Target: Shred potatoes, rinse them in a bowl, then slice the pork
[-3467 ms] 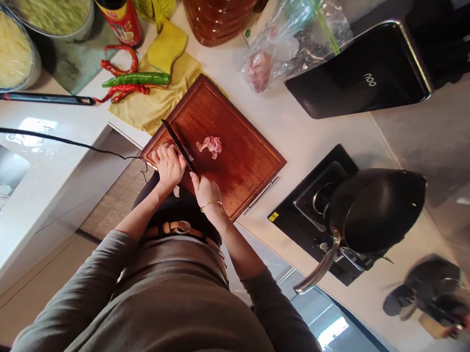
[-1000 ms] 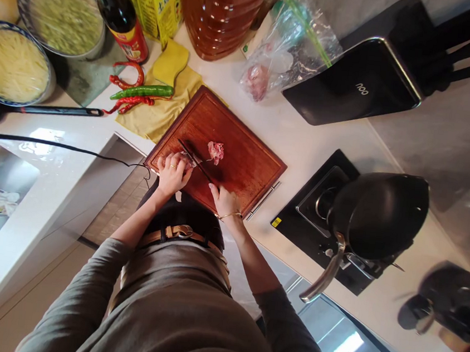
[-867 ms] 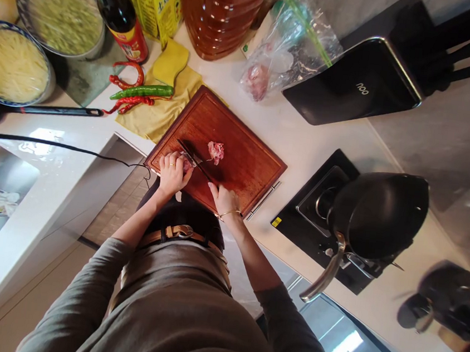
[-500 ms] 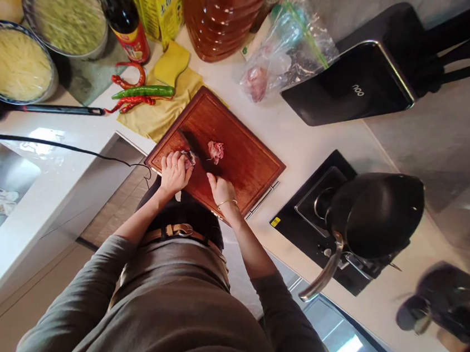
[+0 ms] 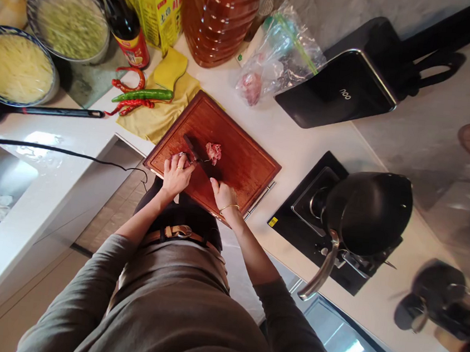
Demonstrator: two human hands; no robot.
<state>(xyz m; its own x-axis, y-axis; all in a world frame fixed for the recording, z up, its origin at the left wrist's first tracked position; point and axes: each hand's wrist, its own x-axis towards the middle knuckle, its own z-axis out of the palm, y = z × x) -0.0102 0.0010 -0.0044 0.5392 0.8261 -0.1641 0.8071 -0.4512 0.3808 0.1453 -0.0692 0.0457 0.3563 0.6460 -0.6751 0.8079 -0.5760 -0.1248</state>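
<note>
My left hand (image 5: 176, 175) curls its fingers over a piece of meat on the wooden cutting board (image 5: 239, 168), mostly covering it. In my right hand (image 5: 223, 194) is the handle of a dark-bladed knife (image 5: 193, 148), my fingers closed round it. The blade slants up and left across the board, close beside the left fingertips. Just beyond the blade lies a small heap of cut red meat (image 5: 213, 153).
Chillies (image 5: 142, 95) rest on a yellow cloth (image 5: 140, 123) behind the board. Two covered bowls (image 5: 53, 87) and a sauce bottle (image 5: 125, 24) stand back left. A black knife block (image 5: 338, 91) and a wok (image 5: 368, 212) on the hob are to the right.
The knife blade has shifted slightly right, away from the board's left edge, and its angle has changed a little. My left hand stays on the meat. The whole view has shifted slightly.
</note>
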